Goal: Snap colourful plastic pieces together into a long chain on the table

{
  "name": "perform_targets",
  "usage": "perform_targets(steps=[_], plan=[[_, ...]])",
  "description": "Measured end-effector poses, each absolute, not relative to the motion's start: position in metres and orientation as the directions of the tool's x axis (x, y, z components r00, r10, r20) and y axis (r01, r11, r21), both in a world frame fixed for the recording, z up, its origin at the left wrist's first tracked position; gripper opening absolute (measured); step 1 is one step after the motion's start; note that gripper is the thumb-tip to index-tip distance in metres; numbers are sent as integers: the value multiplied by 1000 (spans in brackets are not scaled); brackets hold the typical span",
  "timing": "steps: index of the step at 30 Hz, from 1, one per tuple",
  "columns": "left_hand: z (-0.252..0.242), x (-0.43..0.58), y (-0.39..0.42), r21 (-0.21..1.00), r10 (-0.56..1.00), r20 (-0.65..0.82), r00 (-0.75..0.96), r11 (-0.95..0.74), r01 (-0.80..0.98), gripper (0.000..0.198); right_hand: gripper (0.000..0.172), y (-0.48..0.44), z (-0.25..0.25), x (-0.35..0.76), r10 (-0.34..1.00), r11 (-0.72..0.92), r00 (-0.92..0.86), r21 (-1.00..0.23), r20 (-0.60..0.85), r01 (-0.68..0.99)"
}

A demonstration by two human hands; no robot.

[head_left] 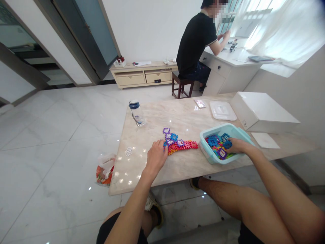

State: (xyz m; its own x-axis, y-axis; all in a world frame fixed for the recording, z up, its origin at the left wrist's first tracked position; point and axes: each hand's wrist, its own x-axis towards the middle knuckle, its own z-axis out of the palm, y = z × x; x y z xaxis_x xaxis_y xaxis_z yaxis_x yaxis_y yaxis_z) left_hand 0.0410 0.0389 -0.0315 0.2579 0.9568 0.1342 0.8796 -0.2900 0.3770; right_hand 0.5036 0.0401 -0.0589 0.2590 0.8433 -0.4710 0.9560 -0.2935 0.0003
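My left hand (156, 155) lies at the left end of a row of interlocking plastic blocks, its curled fingers gripping that end. The row has red blocks (189, 145) running to the right, with orange ones along the near edge. Purple blocks (180, 143) with white window shapes and a blue block (174, 137) sit on and beyond its left part. My right hand (238, 145) reaches into a light-blue plastic bin (212, 156) of mixed loose blocks. Its fingers close at the edge of a blue block (226, 144); the fingertips are partly hidden.
A clear bottle (137, 115) with a blue lid stands at the table's far left. Small white cutouts (128, 151) lie at left. Behind the bin are a white lid (222, 110), a white box (264, 110) and a pink-white packet (200, 103). Another person (195, 44) sits at a desk beyond.
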Motion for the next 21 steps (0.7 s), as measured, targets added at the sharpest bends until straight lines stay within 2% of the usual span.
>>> perform_targets(steps=[5, 9, 15, 21], plan=[[-31, 40, 39, 377, 957, 132, 257, -288, 880, 29, 83, 39, -64, 509, 832, -270, 218, -29, -510, 962], [-29, 40, 39, 373, 958, 122, 261, -288, 882, 28, 83, 38, -68, 512, 847, -292, 230, -58, -480, 955], [-29, 41, 39, 355, 959, 121, 255, -282, 891, 27, 95, 37, -72, 515, 883, -281, 226, -77, -412, 957], [-28, 42, 39, 351, 960, 113, 257, -281, 893, 28, 78, 37, -75, 516, 920, -278, 227, -125, -319, 952]])
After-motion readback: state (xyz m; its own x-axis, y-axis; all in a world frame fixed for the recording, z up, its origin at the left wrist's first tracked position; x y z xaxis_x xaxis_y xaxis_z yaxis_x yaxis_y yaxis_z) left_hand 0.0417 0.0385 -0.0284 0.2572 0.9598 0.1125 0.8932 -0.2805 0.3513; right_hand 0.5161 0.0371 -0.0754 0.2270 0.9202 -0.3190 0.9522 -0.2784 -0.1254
